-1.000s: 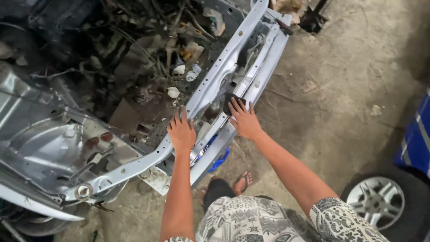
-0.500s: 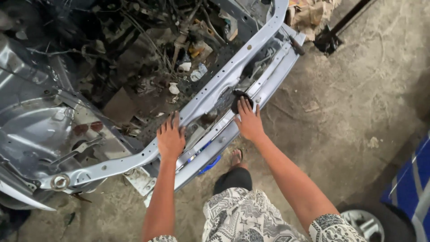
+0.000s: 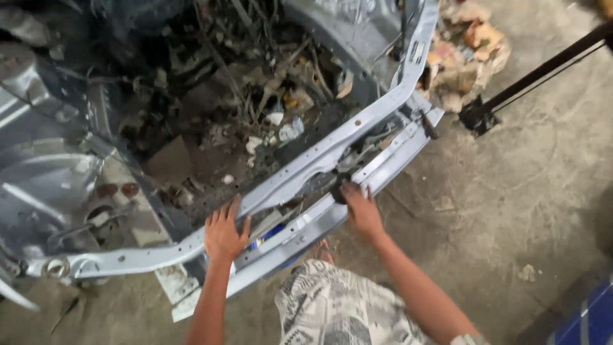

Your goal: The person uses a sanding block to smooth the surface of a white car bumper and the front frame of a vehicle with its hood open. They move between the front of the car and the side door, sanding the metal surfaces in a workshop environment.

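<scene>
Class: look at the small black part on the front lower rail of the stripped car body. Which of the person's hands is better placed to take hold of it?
Probably the right hand: its fingertips already touch the black part on the lower rail, while the left hand lies flat on the upper crossbar, away from it.

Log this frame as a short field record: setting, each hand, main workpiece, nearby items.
setting: concrete workshop floor, stripped front end of a car body
left hand: palm flat on the upper silver crossmember, fingers spread
right hand: on the lower silver rail, fingertips at a small dark part; grip unclear
engine bay: loose wires, debris, scraps
nearby: crumpled paper pile, black stand, foot in sandal
</scene>
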